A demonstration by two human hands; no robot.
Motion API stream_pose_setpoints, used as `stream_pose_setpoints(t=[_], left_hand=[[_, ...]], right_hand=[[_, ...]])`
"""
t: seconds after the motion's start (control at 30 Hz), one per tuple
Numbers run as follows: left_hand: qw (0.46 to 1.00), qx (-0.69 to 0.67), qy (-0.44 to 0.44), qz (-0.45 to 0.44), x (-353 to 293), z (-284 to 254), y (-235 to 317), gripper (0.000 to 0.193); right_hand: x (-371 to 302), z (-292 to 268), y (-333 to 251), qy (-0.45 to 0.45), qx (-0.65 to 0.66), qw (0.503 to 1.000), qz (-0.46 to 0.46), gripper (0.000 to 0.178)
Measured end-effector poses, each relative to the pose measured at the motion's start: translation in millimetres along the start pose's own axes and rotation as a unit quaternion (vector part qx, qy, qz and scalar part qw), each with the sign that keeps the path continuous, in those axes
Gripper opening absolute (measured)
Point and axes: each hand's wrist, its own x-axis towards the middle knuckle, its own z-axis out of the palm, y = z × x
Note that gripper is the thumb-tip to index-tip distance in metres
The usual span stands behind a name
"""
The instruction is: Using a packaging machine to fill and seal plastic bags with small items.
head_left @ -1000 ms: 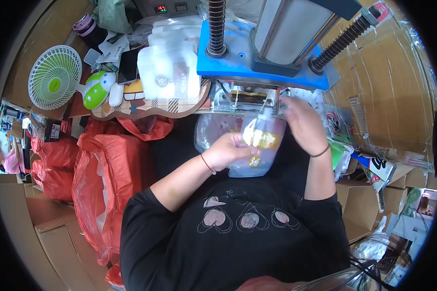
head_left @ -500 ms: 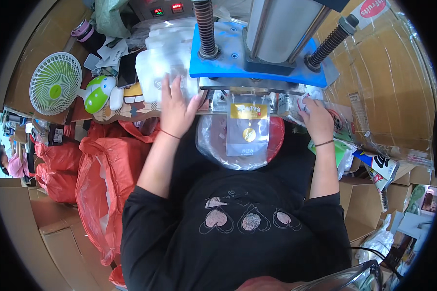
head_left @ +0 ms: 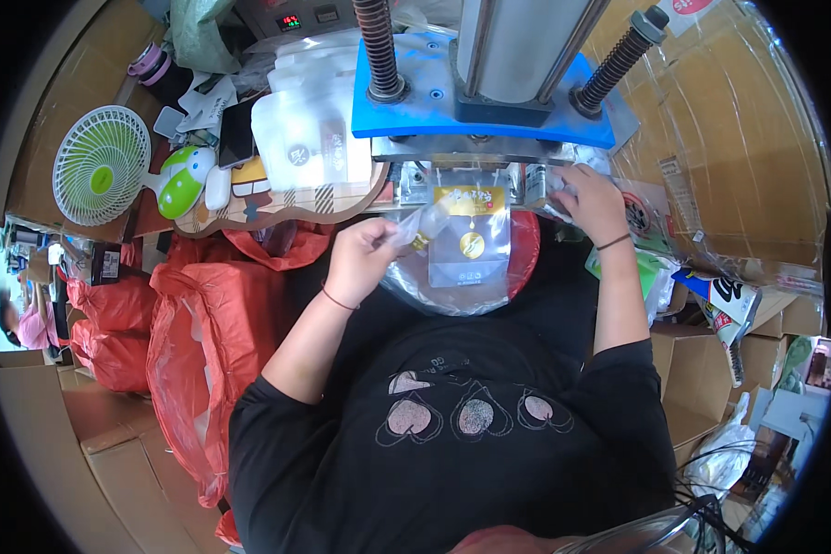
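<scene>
My left hand point(head_left: 358, 258) pinches a translucent plastic bag point(head_left: 425, 224) with a small gold patch, in front of the press. The held bag overlaps the left side of a clear pouch point(head_left: 471, 247) with a gold label and a gold round mark. That pouch hangs over the front edge of the press point(head_left: 489, 120), its upper end below the blue plate. By the right side of the press, my right hand point(head_left: 598, 205) has its fingers bent and apart, close to a metal block; I see nothing held in it.
Left of the press lies a stack of translucent bags point(head_left: 295, 120). Further left are a phone point(head_left: 237, 134) and a white and green fan point(head_left: 103, 166). Red plastic bags point(head_left: 217, 305) fill the lower left. A large carton point(head_left: 739, 157) walls off the right. A round plastic-covered thing point(head_left: 415, 286) sits below the pouch.
My left hand has left the bag stack, moving right and nearer me, now with a bag pinched in it. My right hand has shifted slightly up and left. One red display has gone dark.
</scene>
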Motion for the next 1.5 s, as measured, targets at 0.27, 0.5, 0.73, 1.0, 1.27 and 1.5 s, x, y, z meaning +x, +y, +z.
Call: stream_pose_setpoints(t=[0.27,0.5,0.73,1.0,1.27,1.5], left_hand=[[0.982,-0.137,-0.114,-0.055,-9,37,28,0.016],[0.974,-0.119,-0.174,-0.081,-9,56,36,0.018],[0.913,-0.291,-0.232,-0.167,-17,76,42,0.021],[0.89,-0.354,-0.199,-0.207,29,61,30,0.025],[0.944,-0.271,-0.084,-0.169,57,41,5,0.043],[0.841,0.421,0.231,0.248,48,-41,-4,0.064]], right_hand=[[-14,-21,-42,0.097,0.114,0.989,0.017,0.02],[-3,-43,-108,0.017,0.317,0.939,-0.135,0.014],[-6,-41,-84,-0.104,0.272,0.945,-0.149,0.02],[-23,-37,-25,-0.008,-0.03,0.999,-0.026,0.033],[-30,-22,-11,-0.142,0.083,0.986,-0.012,0.031],[-45,-8,14,-0.04,0.233,0.972,-0.012,0.022]])
